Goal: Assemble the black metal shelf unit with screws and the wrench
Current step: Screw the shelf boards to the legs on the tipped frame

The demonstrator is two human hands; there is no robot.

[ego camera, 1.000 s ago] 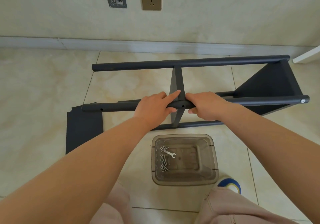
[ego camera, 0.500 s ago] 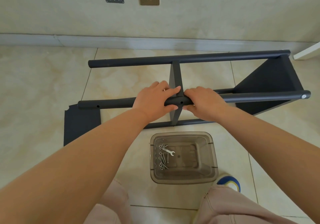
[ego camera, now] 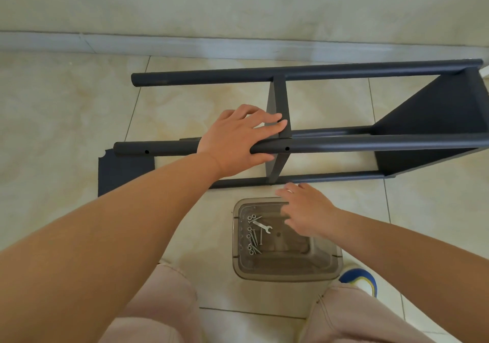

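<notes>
The black metal shelf unit (ego camera: 370, 142) lies on its side on the tiled floor, with a middle shelf panel (ego camera: 279, 99) standing between its tubes. My left hand (ego camera: 238, 138) holds the near upper tube just left of that panel, thumb under the tube, fingers reaching over to the panel. My right hand (ego camera: 304, 211) hovers with relaxed fingers over a clear plastic box (ego camera: 285, 271). Inside the box lie a small silver wrench (ego camera: 263, 225) and several screws (ego camera: 252, 239). A loose black shelf panel (ego camera: 124, 172) lies flat on the floor at the left.
The wall and baseboard (ego camera: 238, 47) run close behind the shelf unit. My knees in pale trousers (ego camera: 156, 308) and a blue and white shoe (ego camera: 360, 280) sit near the box at the bottom of the view.
My right hand has let go of the tube and dropped down over the plastic box. My left hand has stayed on the tube. The camera has tilted down.
</notes>
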